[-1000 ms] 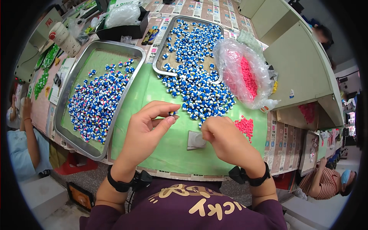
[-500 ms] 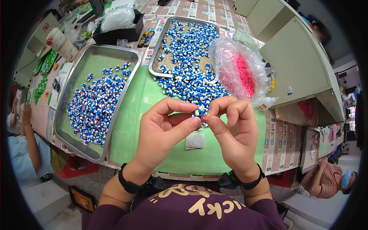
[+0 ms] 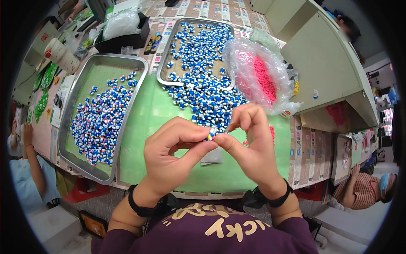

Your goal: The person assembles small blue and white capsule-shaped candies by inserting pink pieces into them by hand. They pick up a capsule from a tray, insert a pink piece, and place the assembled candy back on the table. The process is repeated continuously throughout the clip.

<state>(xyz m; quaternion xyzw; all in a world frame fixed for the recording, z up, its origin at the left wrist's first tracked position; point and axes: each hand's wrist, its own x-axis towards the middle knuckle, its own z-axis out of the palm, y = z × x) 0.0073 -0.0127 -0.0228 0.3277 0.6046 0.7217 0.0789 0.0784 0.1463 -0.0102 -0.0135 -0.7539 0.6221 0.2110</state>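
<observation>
In front of me, my left hand [image 3: 175, 146] pinches a small blue-and-white plastic figure [image 3: 211, 134] between thumb and forefinger. Yellow and pink spots show on the figure. My right hand [image 3: 253, 146] meets it from the other side, its thumb tip against the figure and its forefinger curled close above. A tiny greyish bit shows by that forefinger, too small to name. Beyond my fingers, a heap of similar blue-and-white figures [image 3: 205, 101] spills from a metal tray [image 3: 160, 70] onto the green mat [image 3: 141, 156]. Beneath my hands lies a small pale square [image 3: 212, 157], partly hidden.
At left, another metal tray [image 3: 63, 139] holds figures with pink parts. A clear plastic bag [image 3: 239, 59] of pink pieces [image 3: 265, 78] lies right, by a white bottle [image 3: 291, 109]. Loose pink pieces [image 3: 272, 134] sit beside my right hand. A cabinet [image 3: 325, 63] stands far right.
The pink piece my right fingers held beside the figure now shows against it, my right thumb pressing there. Both hands have shifted slightly left and nearer; the view has shifted a little too.
</observation>
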